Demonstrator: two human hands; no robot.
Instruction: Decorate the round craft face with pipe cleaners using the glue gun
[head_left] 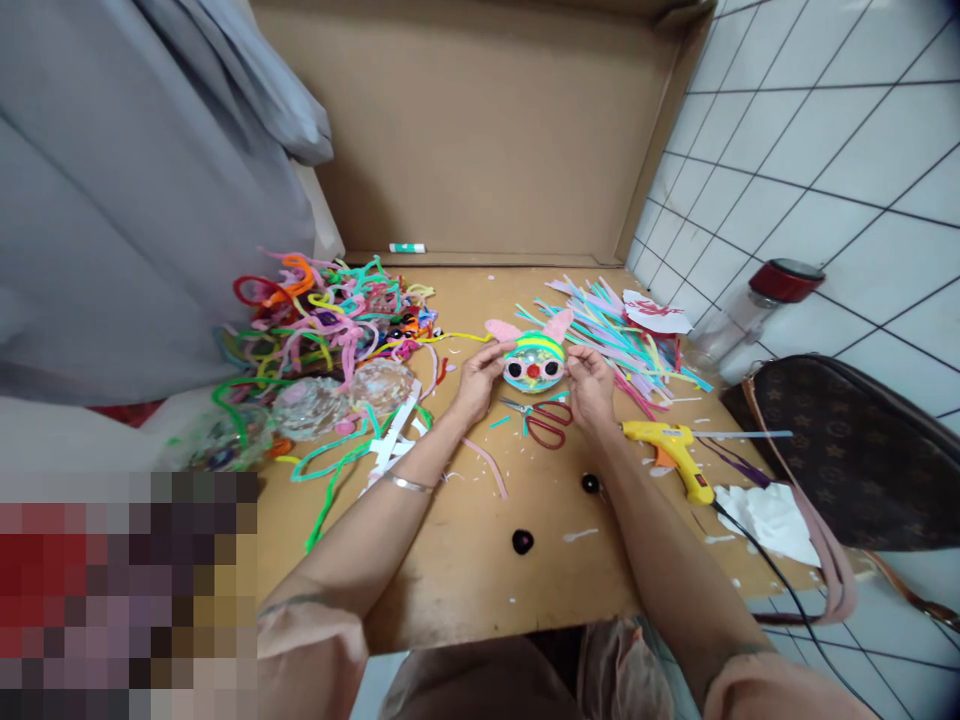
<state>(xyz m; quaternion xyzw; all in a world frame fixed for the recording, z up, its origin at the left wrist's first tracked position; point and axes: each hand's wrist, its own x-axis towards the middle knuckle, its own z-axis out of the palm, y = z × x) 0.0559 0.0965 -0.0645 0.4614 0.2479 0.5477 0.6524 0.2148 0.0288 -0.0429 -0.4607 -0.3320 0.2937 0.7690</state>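
Left hand [474, 380] and right hand [591, 385] both gripped the decorated ball face [533, 362] by its sides, above the red scissors [550, 424] on the cardboard [465, 560].

One glue gun [670, 456], one pair of scissors [546, 421], two black beads [523, 541], one handbag [847, 450].

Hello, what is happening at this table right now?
A person sits at a cardboard work surface and holds a small round craft face with pink ears between the left hand and the right hand. Red scissors lie just below it. A yellow glue gun rests to the right, a heap of pipe cleaners to the left, and cut paper strips behind the right hand.
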